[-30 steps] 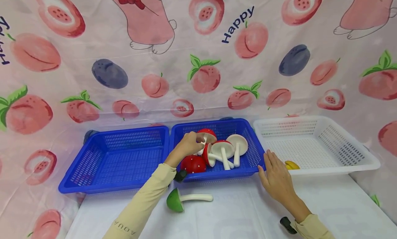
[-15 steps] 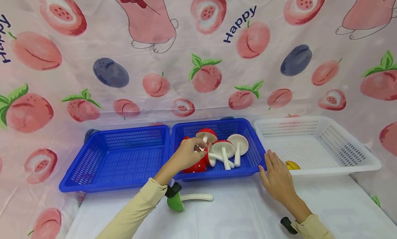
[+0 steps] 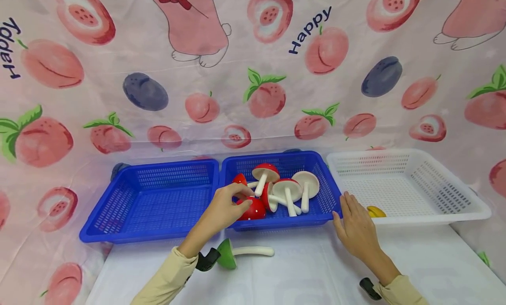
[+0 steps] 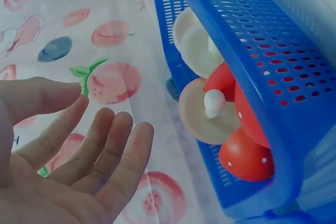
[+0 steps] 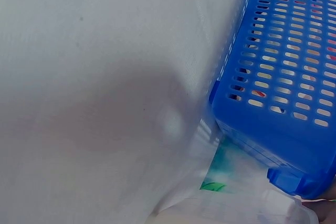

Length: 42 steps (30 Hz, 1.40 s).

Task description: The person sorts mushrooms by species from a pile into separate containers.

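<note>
Above the front left of the middle blue basket, my left hand hovers with loosely bent fingers and nothing in them. The left wrist view shows that hand with thumb and fingers apart, beside the basket. Inside lie several toy mushrooms with red caps and white stems; a red mushroom leans at the back, and a spotted red cap sits under my fingertips. My right hand rests with straight fingers at the basket's front right corner, by the white basket. A green-capped mushroom lies on the table in front.
On the left stands another blue basket, its mesh floor showing. The white basket on the right has a yellow piece near its front left corner. A fruit-print cloth hangs behind; a white cloth covers the table.
My left hand has left the red mushroom at the back of the middle basket and drawn back toward the front left, its fingers loosened. The right hand has stayed in place.
</note>
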{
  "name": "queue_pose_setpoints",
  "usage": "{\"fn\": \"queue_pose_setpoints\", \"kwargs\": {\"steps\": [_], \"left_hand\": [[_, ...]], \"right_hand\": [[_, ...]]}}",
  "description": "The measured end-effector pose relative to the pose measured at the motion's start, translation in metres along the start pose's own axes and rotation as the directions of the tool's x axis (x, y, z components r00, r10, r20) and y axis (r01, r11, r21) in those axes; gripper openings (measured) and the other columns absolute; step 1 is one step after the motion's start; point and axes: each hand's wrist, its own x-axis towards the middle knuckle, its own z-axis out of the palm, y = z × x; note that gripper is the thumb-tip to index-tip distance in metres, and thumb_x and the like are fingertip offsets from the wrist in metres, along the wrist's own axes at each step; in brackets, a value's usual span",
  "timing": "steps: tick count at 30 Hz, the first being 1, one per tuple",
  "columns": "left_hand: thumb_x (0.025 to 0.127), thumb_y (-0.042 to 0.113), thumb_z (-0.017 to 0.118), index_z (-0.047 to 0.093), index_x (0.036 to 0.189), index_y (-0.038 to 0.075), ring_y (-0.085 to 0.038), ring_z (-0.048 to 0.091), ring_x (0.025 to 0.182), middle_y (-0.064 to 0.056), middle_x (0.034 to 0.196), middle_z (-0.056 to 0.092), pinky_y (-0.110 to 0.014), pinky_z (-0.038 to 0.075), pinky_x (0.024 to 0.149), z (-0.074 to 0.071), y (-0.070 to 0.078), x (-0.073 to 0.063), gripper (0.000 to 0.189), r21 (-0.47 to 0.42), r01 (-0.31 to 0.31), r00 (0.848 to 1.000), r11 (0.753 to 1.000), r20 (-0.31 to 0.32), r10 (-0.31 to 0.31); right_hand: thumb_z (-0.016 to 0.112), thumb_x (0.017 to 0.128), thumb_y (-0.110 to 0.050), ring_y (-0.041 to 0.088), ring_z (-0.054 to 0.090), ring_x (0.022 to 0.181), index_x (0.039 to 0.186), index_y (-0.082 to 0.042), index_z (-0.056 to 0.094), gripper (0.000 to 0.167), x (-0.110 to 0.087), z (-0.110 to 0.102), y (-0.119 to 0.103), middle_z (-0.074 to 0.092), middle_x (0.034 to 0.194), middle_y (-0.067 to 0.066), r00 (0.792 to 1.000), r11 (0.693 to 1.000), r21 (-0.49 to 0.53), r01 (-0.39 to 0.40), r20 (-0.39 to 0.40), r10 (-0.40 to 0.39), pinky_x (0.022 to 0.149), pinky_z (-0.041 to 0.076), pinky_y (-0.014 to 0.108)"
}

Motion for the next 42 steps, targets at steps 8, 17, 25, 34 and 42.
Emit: {"fn": "queue_pose_setpoints", "kwargs": {"steps": [8, 17, 25, 34, 42], "left_hand": [[0.085, 0.003, 0.067, 0.069, 0.096, 0.012, -0.017, 0.061, 0.080, -0.001, 0.091, 0.063, -0.024, 0.053, 0.064, -0.005, -0.005, -0.020, 0.014, -0.013, 0.037, 0.999, 0.999, -0.016, -0.038], [0.084, 0.002, 0.068, 0.070, 0.095, 0.013, -0.015, 0.060, 0.085, 0.000, 0.091, 0.064, -0.023, 0.052, 0.068, -0.008, -0.014, -0.044, 0.015, 0.027, 0.047, 0.998, 0.999, -0.036, -0.046], [0.083, 0.001, 0.069, 0.070, 0.094, 0.015, -0.011, 0.059, 0.081, 0.005, 0.089, 0.063, -0.024, 0.052, 0.067, -0.011, -0.021, -0.059, 0.018, 0.013, 0.059, 0.996, 0.998, -0.064, -0.058], [0.083, 0.004, 0.070, 0.070, 0.094, 0.017, -0.013, 0.060, 0.086, 0.006, 0.092, 0.065, -0.024, 0.052, 0.070, -0.008, -0.037, -0.073, 0.018, 0.041, 0.124, 0.991, 0.991, -0.060, -0.122], [0.081, 0.000, 0.070, 0.070, 0.095, 0.012, -0.026, 0.061, 0.092, -0.002, 0.097, 0.066, -0.022, 0.053, 0.068, 0.001, -0.055, -0.086, 0.018, -0.021, 0.136, 0.989, 0.990, -0.062, -0.137]], "right_hand": [[0.056, 0.090, -0.020, 0.049, 0.039, 0.125, 0.132, 0.015, 0.044, 0.057, -0.001, 0.000, 0.000, 0.041, 0.138, 0.032, 1.000, 1.000, 0.008, -0.004, 0.000, 0.004, 0.100, 0.033, 0.061], [0.055, 0.090, -0.020, 0.049, 0.039, 0.125, 0.133, 0.015, 0.043, 0.056, -0.001, 0.000, 0.000, 0.040, 0.139, 0.032, 1.000, 1.000, 0.013, -0.011, 0.007, 0.011, 0.100, 0.033, 0.061], [0.053, 0.092, -0.021, 0.049, 0.039, 0.125, 0.133, 0.014, 0.043, 0.056, 0.000, -0.001, -0.001, 0.040, 0.139, 0.032, 1.000, 1.000, 0.011, -0.020, 0.013, 0.019, 0.101, 0.031, 0.061], [0.053, 0.092, -0.021, 0.049, 0.038, 0.126, 0.133, 0.014, 0.042, 0.056, -0.001, -0.001, -0.001, 0.040, 0.139, 0.032, 1.000, 1.000, 0.019, -0.016, 0.011, 0.016, 0.102, 0.031, 0.060], [0.053, 0.092, -0.021, 0.048, 0.038, 0.126, 0.134, 0.014, 0.043, 0.056, -0.001, 0.000, -0.001, 0.039, 0.139, 0.031, 1.000, 1.000, 0.027, -0.008, -0.003, 0.008, 0.103, 0.029, 0.060]]}}
